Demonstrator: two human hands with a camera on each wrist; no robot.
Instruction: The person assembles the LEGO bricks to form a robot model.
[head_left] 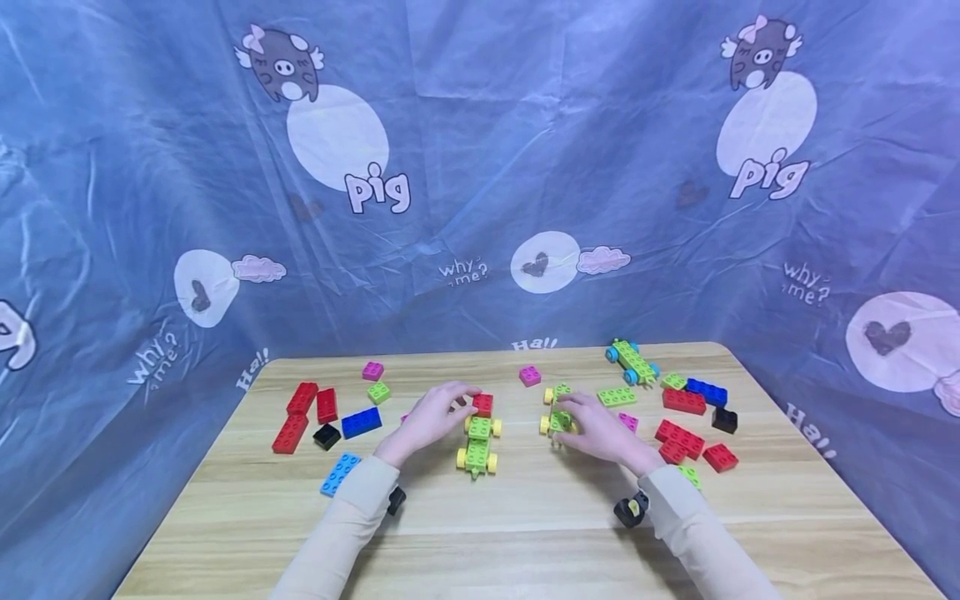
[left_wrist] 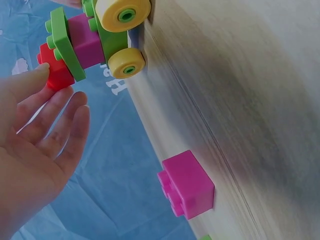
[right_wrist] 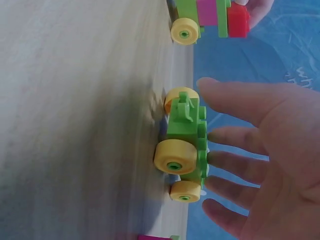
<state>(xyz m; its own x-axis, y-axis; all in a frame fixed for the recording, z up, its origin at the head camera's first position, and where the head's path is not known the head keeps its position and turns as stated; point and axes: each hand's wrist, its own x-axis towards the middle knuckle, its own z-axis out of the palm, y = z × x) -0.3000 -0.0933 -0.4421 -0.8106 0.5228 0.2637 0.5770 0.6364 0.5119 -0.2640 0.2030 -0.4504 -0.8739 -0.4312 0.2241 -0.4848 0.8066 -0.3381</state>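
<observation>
My left hand (head_left: 437,414) pinches a small red brick (left_wrist: 57,69) between thumb and fingers. That brick sits on a green plate (left_wrist: 66,45), which rests on a magenta brick (left_wrist: 86,41) on a green wheeled base (head_left: 477,455) with yellow wheels. Over a second green wheeled base (right_wrist: 182,127), also yellow-wheeled, hovers my right hand (head_left: 600,429), its thumb and fingers spread apart around the studded top. Whether its fingertips touch the studs, I cannot tell. A loose magenta brick (left_wrist: 190,185) stands on the table near the left hand.
Red bricks (head_left: 302,398), a blue brick (head_left: 362,422), a black brick (head_left: 327,437) and a light-blue brick (head_left: 341,474) lie at left. At right are more red bricks (head_left: 683,402), a dark-blue brick (head_left: 707,392), a green plate (head_left: 617,397) and a blue-wheeled base (head_left: 633,362). A curtain (head_left: 480,167) hangs behind the table.
</observation>
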